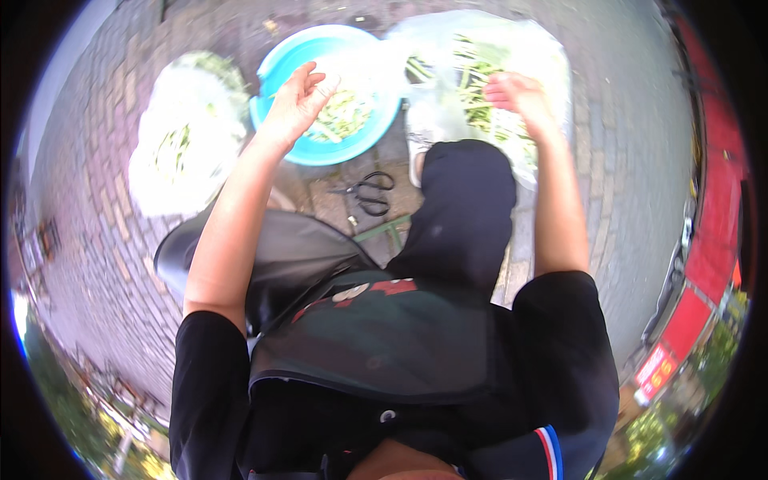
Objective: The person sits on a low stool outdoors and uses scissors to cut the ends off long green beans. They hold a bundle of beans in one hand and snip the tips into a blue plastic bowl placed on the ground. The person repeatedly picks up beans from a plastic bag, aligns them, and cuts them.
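My left hand (302,101) is above the left side of a light-blue plastic basin (270,131), its thumb and fingers apart with nothing visible between them. Short, pale green cut vegetable pieces (345,117) lie in the basin. On the right, my right hand (517,99) reaches over long green vegetable stalks (474,90), fingertips at their edge. Blur and glare hide whether it grips any. Those stalks lie on a spread clear plastic bag (441,123). Black-handled scissors (372,193) rest on the paving below the basin, their blades pointing left.
A second plastic bag (204,114) containing green vegetables sits left of the basin. My bent knees, one under a dark apron (306,240), flank the scissors. A green metal bar (384,229) shows between my legs. Brick paving (108,180) surrounds everything; a red barrier (717,222) runs along the far right.
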A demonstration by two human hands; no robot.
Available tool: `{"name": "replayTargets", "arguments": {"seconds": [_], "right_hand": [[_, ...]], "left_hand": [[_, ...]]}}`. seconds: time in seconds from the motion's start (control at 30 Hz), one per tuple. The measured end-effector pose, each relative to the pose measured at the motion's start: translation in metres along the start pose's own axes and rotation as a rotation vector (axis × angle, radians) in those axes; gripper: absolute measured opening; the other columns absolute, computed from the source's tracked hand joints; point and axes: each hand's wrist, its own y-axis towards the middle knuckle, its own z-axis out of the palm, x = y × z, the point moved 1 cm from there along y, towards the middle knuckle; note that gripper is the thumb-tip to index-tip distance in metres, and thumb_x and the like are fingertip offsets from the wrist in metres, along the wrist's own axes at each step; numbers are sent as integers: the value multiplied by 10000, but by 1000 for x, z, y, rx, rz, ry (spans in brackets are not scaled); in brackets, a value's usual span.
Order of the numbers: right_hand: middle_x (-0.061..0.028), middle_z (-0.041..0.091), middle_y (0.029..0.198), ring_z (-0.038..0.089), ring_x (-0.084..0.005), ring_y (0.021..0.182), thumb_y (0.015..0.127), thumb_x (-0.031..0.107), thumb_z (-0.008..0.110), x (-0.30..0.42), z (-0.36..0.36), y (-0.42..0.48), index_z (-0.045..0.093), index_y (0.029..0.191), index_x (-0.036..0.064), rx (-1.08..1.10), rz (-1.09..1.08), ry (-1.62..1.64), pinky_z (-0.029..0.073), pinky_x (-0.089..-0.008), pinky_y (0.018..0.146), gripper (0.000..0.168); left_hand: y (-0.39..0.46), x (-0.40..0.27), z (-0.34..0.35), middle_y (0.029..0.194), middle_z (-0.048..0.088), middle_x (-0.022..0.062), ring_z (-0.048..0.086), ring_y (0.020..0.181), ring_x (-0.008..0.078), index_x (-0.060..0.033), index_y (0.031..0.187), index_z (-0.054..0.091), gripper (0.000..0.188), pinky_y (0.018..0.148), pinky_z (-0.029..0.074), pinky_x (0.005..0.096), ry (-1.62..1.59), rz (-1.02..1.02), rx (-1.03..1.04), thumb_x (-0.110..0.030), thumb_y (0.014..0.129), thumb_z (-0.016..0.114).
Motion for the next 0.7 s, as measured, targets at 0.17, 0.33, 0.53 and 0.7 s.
{"name": "replayTargets", "arguments": {"seconds": [0.17,0.33,0.53,0.7], "right_hand": [[-167,636,898,598,-325,886,827,187,508,-91,36,50,625,907,14,-204,-160,-429,454,-389,809,223],[-177,620,981,579,-331,959,828,188,485,-115,46,116,635,939,57,41,-129,-788,454,-397,840,227],[-144,592,1122,568,-307,1018,849,262,506,-75,-2,241,574,1123,60,105,235,-217,440,-388,894,347],[-123,596,1133,566,-300,1029,832,196,503,-98,16,279,595,1095,80,-43,-126,-1041,447,-372,883,302]], "left_hand": [[65,-36,91,1074,574,140,546,1007,244,75,1227,396,680,897,414,369,350,194,-27,-361,790,680],[87,-95,107,563,396,-27,377,477,89,15,880,564,199,490,360,269,-742,-121,380,-176,910,520],[64,-157,90,516,313,-55,264,386,26,24,993,417,172,383,247,191,-769,-89,467,-130,976,341],[87,-165,105,515,355,-52,279,363,23,33,1009,409,218,361,245,189,-585,171,622,-179,966,378]]}}
